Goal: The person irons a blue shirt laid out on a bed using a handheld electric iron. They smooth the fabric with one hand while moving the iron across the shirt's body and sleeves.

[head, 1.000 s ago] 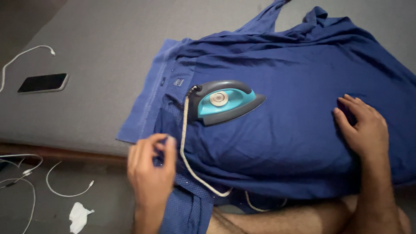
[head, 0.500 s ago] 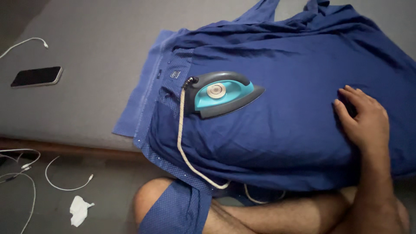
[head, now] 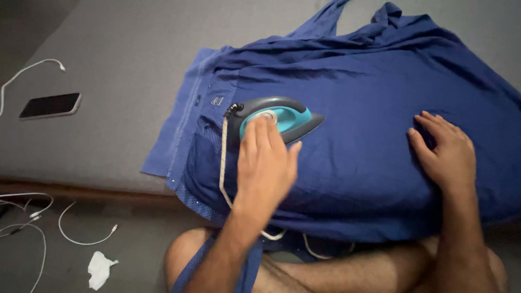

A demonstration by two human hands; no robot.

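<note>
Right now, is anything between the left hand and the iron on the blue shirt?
Nothing visible. The left hand hovers directly over the iron, fingertips at its round dial. Its cord runs beside the wrist, not across it. The right hand rests flat on the blue shirt.

One iron (head: pixel 277 120), one blue shirt (head: pixel 369 141), one phone (head: pixel 50 104), two hands, one crumpled tissue (head: pixel 99 269).

Left hand (head: pixel 265 163) outstretched; right hand (head: pixel 446 154) flat, splayed.

Grey mattress (head: pixel 119 59), wooden edge (head: pixel 70 190), dim grey floor (head: pixel 135 255)
</note>
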